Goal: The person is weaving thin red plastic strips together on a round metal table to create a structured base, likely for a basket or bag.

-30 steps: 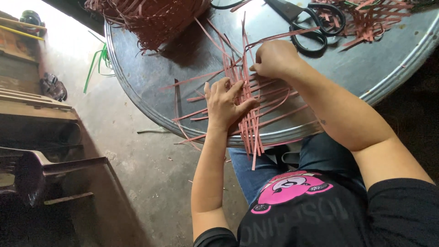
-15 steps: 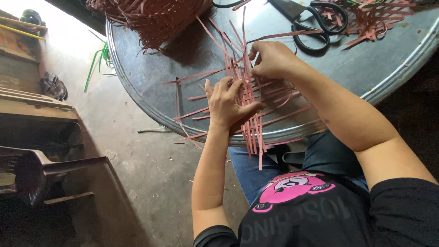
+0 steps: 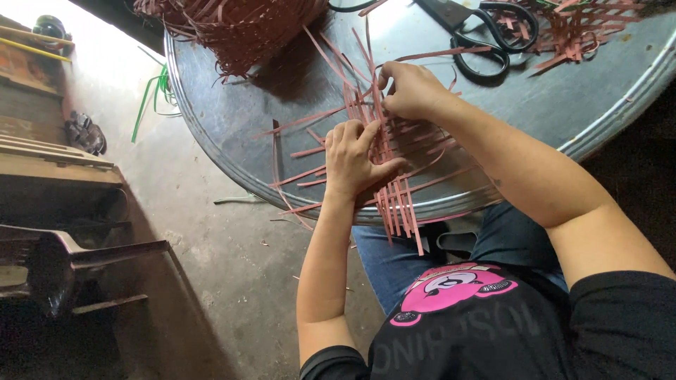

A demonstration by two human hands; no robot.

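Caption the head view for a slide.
Left hand presses woven reddish strips on a round metal table; right hand pinches one strip.

Daylight pours in from our upper left, washing out the floor [image 3: 105, 70] there. Glare streaks the round metal table [image 3: 563, 105], while the lower left sinks into deep shadow. Our view bends slightly at the edges; focus holds sharp.

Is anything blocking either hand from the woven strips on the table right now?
Nothing visible. The left hand lies flat on the woven reddish strips, and the right hand pinches strips at their far edge. The scissors and the strip bundle lie farther back on the round metal table.
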